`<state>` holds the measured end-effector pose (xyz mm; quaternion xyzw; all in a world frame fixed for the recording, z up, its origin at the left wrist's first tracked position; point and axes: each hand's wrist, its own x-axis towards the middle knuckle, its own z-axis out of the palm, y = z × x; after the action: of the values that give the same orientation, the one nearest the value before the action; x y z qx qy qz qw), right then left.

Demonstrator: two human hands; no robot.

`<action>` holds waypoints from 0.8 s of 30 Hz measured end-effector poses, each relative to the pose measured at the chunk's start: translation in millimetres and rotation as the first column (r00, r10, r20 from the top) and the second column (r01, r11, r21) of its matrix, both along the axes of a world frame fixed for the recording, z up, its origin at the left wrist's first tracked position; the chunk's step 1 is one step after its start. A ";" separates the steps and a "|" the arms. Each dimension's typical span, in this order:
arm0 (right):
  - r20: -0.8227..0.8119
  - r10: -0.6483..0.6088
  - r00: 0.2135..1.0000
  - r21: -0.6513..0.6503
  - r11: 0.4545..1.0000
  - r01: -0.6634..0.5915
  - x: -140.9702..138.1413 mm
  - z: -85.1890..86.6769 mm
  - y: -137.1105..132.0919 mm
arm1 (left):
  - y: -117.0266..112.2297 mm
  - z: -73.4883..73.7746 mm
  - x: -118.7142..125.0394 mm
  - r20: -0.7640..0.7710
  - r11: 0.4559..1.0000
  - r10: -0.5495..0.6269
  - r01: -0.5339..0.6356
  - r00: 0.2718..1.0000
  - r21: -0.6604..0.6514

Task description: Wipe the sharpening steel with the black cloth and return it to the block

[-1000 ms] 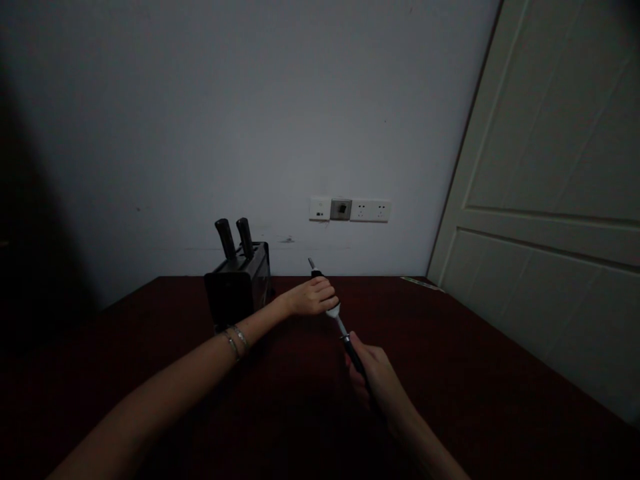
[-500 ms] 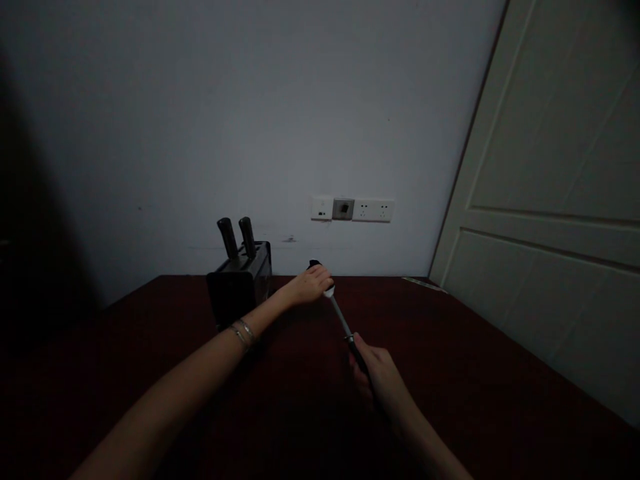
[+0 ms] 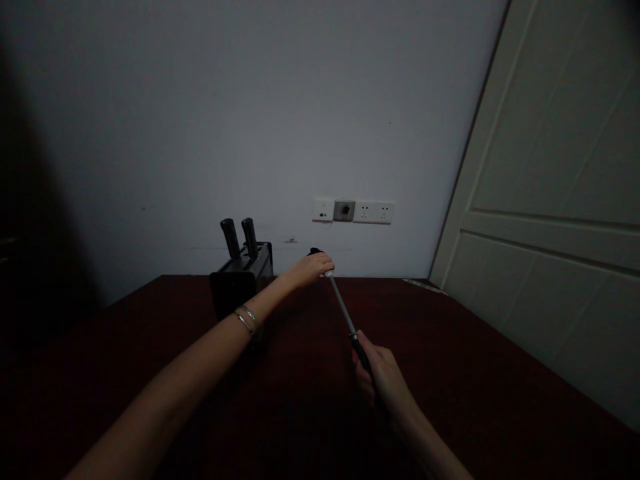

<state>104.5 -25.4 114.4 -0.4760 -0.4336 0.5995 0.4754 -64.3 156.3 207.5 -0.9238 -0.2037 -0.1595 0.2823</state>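
Dark red tabletop (image 3: 475,373) spreads beneath a black rectangular knife block (image 3: 240,283) holding two black-handled knives (image 3: 231,237). Just right of the block, the left hand (image 3: 309,268) closes its fingers over a small white-and-black piece (image 3: 327,273) at the far tip of a slim grey metal rod (image 3: 343,308). Nearer the camera, right of the block, the right hand (image 3: 380,377) grips the rod's black handle (image 3: 361,350).

One view only, worn at the person's head; it faces forward and slightly down across the desk (image 3: 475,373) toward its far edge and the wall (image 3: 250,133); it sits close over the left hand (image 3: 310,268), the right hand (image 3: 383,377) and the rod (image 3: 343,308) between them.
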 end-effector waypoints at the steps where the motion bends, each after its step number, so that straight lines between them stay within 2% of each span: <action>1: -0.001 0.001 1.000 0.003 1.000 -0.001 0.2 -0.2 0.3 | 1.6 2.0 0.1 0.013 1.000 -0.006 0.007 1.000 -0.027; 5: 0.001 -0.014 1.000 -0.003 1.000 0.014 1.5 1.4 0.6 | 3.2 7.2 3.1 0.043 0.999 -0.023 0.025 0.999 -0.046; 11: -0.011 -0.001 1.000 -0.005 1.000 0.001 4.2 6.0 -0.3 | -11.6 7.1 10.2 0.030 0.995 -0.006 0.003 1.000 0.101; 18: -0.036 -0.006 0.999 -0.006 1.000 0.006 5.5 10.3 -2.1 | -42.7 -11.4 24.6 0.036 0.987 -0.040 0.034 0.999 0.157; 24: -0.037 -0.041 0.998 -0.002 0.999 0.041 7.9 15.5 -3.1 | -75.8 -30.2 41.3 0.040 0.970 -0.189 0.180 0.981 0.166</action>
<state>112.4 -28.5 129.9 -0.4738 -0.4143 0.5988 0.4953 -23.0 80.6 177.3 -0.9081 -0.1111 -0.2267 0.3342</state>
